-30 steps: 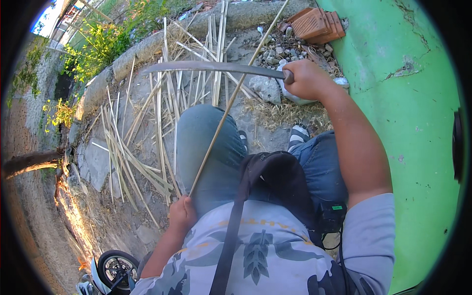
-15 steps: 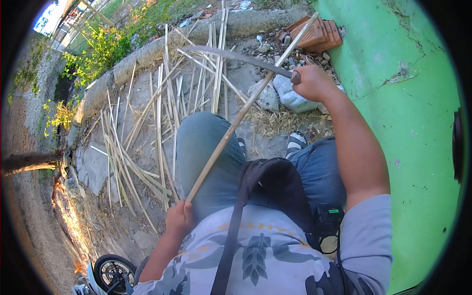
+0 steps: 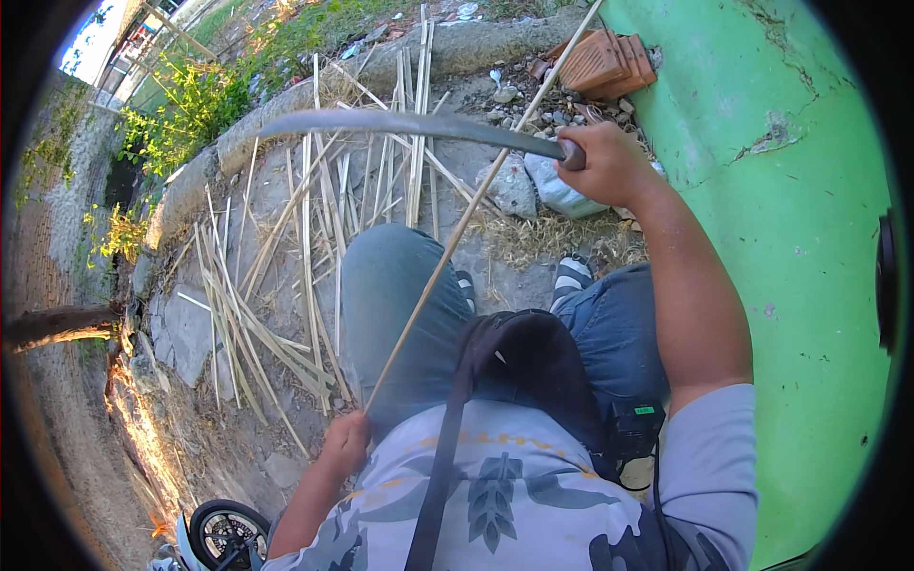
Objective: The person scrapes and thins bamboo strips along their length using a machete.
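A long curved blade [image 3: 409, 126] is held by its handle in the right hand [image 3: 609, 164], whose grip is wrapped fully shut around the handle, no gap being seen between fingers and palm. The blade is stretched leftward from that fist, above the paved ground [image 3: 181, 328], and is crossed by a thin bamboo stick [image 3: 447, 257]. The lower end of this stick is pinched in the left hand [image 3: 345, 443], the grip closed tight around it beside the left thigh. From there the stick is slanted up and to the right, over the left knee [image 3: 390, 285], past the blade near the right fist, toward a stack of red bricks [image 3: 605, 59] at the foot of a green wall [image 3: 790, 238]. Whether blade and stick are touching where they cross cannot be told. Many split bamboo strips [image 3: 314, 247] are scattered over the ground beyond the knees, and 2 pale stones [image 3: 533, 186] are seen just below the right hand.
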`<state>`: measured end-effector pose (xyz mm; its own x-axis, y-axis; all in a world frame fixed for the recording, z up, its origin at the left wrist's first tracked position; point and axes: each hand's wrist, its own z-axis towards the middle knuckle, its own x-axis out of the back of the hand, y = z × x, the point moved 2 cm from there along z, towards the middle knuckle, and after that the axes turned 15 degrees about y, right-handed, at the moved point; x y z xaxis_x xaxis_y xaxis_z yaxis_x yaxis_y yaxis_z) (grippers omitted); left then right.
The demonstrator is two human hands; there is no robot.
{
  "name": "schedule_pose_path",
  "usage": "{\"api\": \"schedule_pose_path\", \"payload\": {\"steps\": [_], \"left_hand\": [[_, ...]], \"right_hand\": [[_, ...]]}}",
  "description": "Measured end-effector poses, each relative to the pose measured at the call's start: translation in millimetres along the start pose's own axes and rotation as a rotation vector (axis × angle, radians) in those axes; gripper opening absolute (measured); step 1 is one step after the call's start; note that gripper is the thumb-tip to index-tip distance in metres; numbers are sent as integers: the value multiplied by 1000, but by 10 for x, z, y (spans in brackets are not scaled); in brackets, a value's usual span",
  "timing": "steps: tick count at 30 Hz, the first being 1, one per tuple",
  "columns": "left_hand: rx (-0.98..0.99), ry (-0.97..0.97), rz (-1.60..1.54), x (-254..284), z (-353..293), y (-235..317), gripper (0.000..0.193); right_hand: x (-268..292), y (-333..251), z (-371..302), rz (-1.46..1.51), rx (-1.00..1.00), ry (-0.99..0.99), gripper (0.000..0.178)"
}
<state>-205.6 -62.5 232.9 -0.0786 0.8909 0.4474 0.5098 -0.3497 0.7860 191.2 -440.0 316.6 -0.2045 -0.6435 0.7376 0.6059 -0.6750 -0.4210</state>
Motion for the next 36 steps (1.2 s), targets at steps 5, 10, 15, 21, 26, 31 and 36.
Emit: {"api": "schedule_pose_path", "payload": {"steps": [5,10,15,21,26,31,36], "left_hand": [[74,-60,-95,14,-109,-61,54],[84,-36,43,12,-76,-293,56],[62,14,203,8,-48,-282,57],[-31,90,306,6,-16,-215,59],[-81,120,363,-8,-6,-218,58],[-135,166,394,-34,-12,-129,58],[-190,216,429,-33,3,-56,56]], "right_hand": [[-220,-214,-36,73,54,-189,14],[-385,-226,-46,-76,73,-325,13],[-466,-167,-80,-5,44,-324,14],[-379,-125,-7,-43,-4,-237,15],[-329,104,7,-7,-134,-202,19],[-188,-225,59,-152,-58,-322,19],[-332,47,-19,-83,-158,-297,18]]}}
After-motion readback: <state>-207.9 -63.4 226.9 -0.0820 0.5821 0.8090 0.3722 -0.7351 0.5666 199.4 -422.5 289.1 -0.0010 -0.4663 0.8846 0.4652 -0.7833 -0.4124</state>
